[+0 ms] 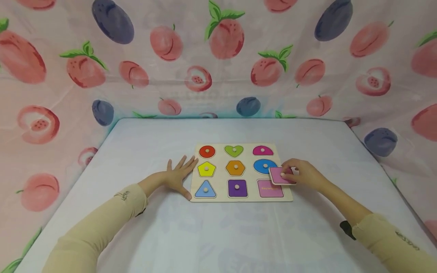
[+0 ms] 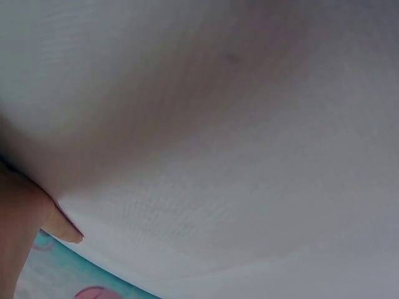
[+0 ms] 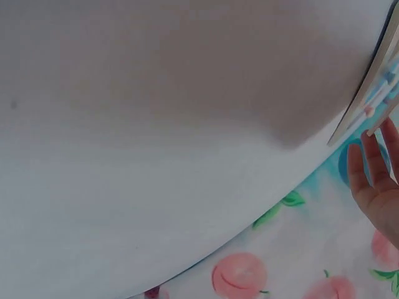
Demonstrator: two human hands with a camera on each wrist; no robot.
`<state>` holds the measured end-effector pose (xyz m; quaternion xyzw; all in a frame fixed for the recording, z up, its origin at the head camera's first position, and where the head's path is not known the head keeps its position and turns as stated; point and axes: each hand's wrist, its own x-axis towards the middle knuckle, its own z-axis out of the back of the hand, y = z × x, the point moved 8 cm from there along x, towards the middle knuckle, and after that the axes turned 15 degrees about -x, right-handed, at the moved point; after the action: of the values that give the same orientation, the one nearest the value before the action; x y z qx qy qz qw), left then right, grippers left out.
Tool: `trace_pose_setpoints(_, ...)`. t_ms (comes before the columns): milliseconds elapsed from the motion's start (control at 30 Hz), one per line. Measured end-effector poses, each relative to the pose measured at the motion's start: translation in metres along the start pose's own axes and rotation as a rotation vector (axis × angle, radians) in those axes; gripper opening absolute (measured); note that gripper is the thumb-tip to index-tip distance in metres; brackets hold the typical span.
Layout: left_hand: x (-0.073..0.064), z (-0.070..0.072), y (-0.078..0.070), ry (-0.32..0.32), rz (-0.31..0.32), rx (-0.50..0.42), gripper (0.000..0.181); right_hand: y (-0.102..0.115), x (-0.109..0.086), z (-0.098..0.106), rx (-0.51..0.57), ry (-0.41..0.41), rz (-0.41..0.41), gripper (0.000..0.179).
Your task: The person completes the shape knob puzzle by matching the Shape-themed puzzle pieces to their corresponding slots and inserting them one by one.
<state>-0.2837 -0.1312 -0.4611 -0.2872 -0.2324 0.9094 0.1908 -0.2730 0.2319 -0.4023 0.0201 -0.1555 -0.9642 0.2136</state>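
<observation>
A wooden shape puzzle board (image 1: pixel 222 190) lies flat on the white table. My left hand (image 1: pixel 177 177) rests with spread fingers at its left edge, the thumb at the near left corner. My right hand (image 1: pixel 304 175) pinches the small knob of a pink rectangle piece (image 1: pixel 275 176), raised and tilted over the board's right side. The piece overlaps the blue oval (image 1: pixel 261 166) and its bare pink recess (image 1: pixel 269 191), which has printed lettering. In the right wrist view, fingers (image 3: pixel 376 163) hold the piece's edge beside the board; the left wrist view catches part of a hand (image 2: pixel 22 215).
Other knobbed pieces sit in the board: a red circle (image 1: pixel 206 152), green heart (image 1: pixel 233 152), magenta half circle (image 1: pixel 263 151), yellow pentagon (image 1: pixel 206 172), orange hexagon (image 1: pixel 235 171), blue triangle (image 1: pixel 205 194) and purple square (image 1: pixel 237 192). Fruit-print cloth (image 1: pixel 218 91) surrounds the white tabletop (image 1: pixel 218 235).
</observation>
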Motion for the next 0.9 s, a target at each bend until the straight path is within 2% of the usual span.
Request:
trace_pose_setpoints(233,-0.002,0.002,-0.005,-0.004,-0.001,0.001,0.131,0.011,-0.002,-0.004,0.012,0.003,-0.025,0.013)
trace_pose_setpoints(600,-0.002,0.001,-0.002,-0.001,-0.006,0.002,0.13,0.034,-0.002,-0.014,-0.004,-0.017,0.093,0.006)
trace_pose_setpoints(900,-0.004,0.002,-0.004,0.003,-0.009,-0.012,0.13,0.042,-0.002,-0.021,-0.071,0.013,0.07,0.009)
